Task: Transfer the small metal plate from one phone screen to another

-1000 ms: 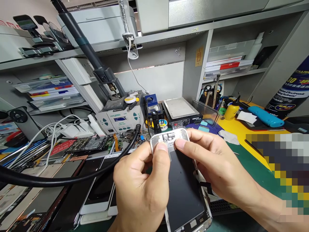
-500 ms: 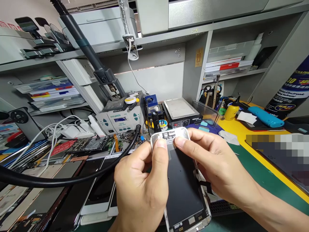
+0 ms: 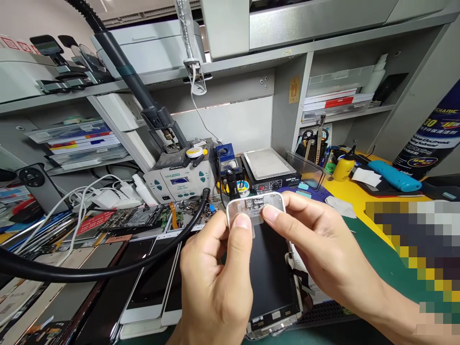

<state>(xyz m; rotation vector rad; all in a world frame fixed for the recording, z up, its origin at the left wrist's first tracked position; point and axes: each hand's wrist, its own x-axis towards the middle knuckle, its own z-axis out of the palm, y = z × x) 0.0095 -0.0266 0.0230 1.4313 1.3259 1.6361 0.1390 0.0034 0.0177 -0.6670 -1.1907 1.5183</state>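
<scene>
A phone display assembly [image 3: 271,273] with a dark panel and a light frame is held up in front of me, its upper end tipped away. My left hand [image 3: 221,278] grips its upper left edge, the thumb pressed on the front and the fingers behind. My right hand [image 3: 319,239] pinches a thin printed metal blade [image 3: 256,212] against the upper end, with the forefinger round the top right corner. Most fingertips are hidden behind the frame. Along the right edge hangs a dark flex strip [image 3: 300,274].
Behind stand a hot-air station [image 3: 179,182] and a flat heating plate [image 3: 269,164]. A black hose [image 3: 108,274] crosses the left side above several phones [image 3: 147,282]. At right are a yellow bottle [image 3: 344,167], a blue tool [image 3: 395,176] and a large spray can [image 3: 426,139].
The assembly's lower end has swung up and slightly left. My left hand has shifted a little right, its thumb slightly lower on the front. The right hand keeps its pinch.
</scene>
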